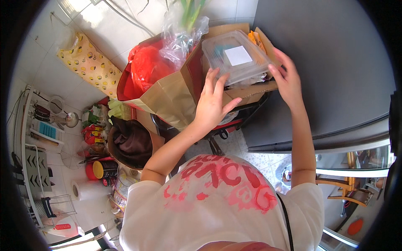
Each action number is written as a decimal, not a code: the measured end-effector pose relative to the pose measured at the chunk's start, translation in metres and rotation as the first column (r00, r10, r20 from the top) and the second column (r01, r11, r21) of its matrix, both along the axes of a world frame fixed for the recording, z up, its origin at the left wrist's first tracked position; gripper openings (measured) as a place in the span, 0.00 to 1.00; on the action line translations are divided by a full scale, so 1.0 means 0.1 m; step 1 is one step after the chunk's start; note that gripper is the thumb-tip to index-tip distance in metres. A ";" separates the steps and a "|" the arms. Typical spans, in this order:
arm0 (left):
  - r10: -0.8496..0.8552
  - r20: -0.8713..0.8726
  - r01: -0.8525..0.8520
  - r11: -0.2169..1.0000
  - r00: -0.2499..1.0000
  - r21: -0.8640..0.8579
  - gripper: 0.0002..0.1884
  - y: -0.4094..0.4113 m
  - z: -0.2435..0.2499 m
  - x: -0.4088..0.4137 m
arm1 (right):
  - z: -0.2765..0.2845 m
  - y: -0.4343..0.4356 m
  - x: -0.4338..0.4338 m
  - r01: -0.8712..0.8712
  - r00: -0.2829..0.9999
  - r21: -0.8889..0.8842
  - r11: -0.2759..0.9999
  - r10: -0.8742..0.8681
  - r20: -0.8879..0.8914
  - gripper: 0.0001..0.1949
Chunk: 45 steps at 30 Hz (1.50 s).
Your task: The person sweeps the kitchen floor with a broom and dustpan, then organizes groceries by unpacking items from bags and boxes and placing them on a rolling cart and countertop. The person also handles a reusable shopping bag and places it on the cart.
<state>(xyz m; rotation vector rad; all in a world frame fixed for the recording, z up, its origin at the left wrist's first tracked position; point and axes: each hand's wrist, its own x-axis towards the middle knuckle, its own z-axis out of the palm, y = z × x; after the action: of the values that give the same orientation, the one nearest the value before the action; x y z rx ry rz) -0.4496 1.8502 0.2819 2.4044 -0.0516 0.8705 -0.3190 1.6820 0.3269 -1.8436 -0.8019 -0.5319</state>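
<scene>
A lidded clear plastic container (216, 48) with a white label lies tilted in the top of an open cardboard box (256, 92). My left hand (213, 97) is at its near left edge, fingertips against the plastic and thumb spread away. At the right corner is my right hand (289, 78), its thumb by the container and its fingers beside the box's raised flap (265, 44). Whether those fingers grip anything is hidden. Orange packaging (257, 40) shows behind the container, and other packets show below it.
Left of the box stands a paper bag (172, 91) holding a red plastic bag (150, 69) and green stalks (190, 15) in clear plastic. A tall dark grey panel (329, 69) borders the right. Nearer left, a brown bag (132, 144) stands by a paper roll (91, 190).
</scene>
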 end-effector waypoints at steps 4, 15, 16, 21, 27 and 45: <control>0.045 0.039 -0.042 0.996 0.998 -0.077 0.34 -0.10 0.04 0.07 | -0.12 0.05 0.45 -0.304 0.934 -0.076 0.950 0.282 -0.219 0.14; 0.002 -0.034 -0.011 0.965 0.999 -0.260 0.37 0.20 0.02 0.34 | -0.29 0.03 0.17 -0.199 0.927 0.003 0.980 0.189 -0.325 0.21; -0.015 -0.060 0.000 0.968 0.998 -0.252 0.37 0.25 -0.01 0.37 | -0.31 0.05 0.18 -0.189 0.928 -0.023 0.982 0.171 -0.330 0.21; -0.039 -0.104 0.013 0.972 0.994 -0.236 0.39 0.25 -0.03 0.43 | -0.20 0.07 0.19 -0.165 0.956 -0.224 0.960 0.100 -0.276 0.23; -0.119 0.050 0.128 0.837 0.992 -0.533 0.51 0.23 -0.35 0.21 | -0.49 -0.23 0.02 0.082 0.996 0.472 0.878 -0.062 -0.058 0.17; 0.096 -0.187 -0.151 0.941 0.978 -0.304 0.36 0.18 -1.37 0.63 | -2.50 0.39 0.06 0.016 0.712 0.555 0.832 0.380 -0.590 0.54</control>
<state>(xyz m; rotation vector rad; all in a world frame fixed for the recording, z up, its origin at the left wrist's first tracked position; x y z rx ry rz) -0.3864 1.8679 0.1445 2.1835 0.2882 0.6672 -0.3130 1.7214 0.0766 -1.2560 -0.2753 0.0988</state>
